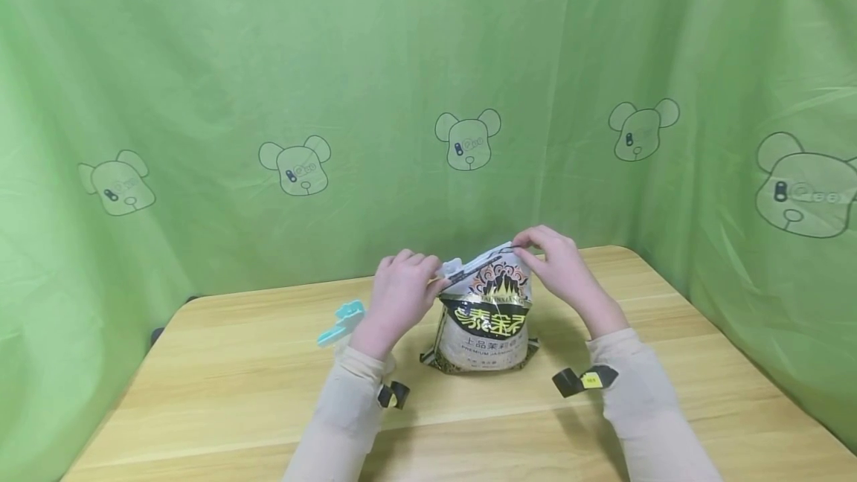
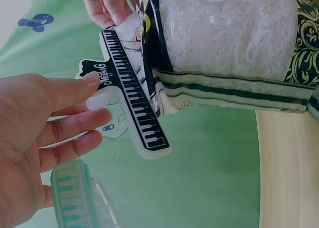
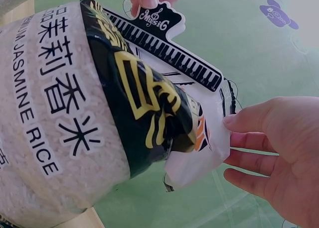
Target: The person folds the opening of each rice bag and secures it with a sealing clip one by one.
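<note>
A bag of jasmine rice [image 1: 486, 341] stands upright on the table, its white top drawn together. Across that top lies a black-and-white clip [image 3: 172, 51] with a piano-key pattern and the word Music on its handle. My left hand [image 1: 400, 300] pinches the handle between thumb and fingers, at the bag's upper left. At the opposite upper corner, my right hand [image 1: 565, 270] pinches the bag's top edge, thumb in front and fingers behind. A teal clip [image 1: 343, 322] with a similar key pattern is on the table, left of my left hand.
The light wood table [image 1: 234, 370] has rounded far corners. Green curtains [image 1: 402, 43] printed with bear heads hang behind it and at both sides. Black bands with yellow labels [image 1: 591, 380] sit on the wrists over pale sleeves.
</note>
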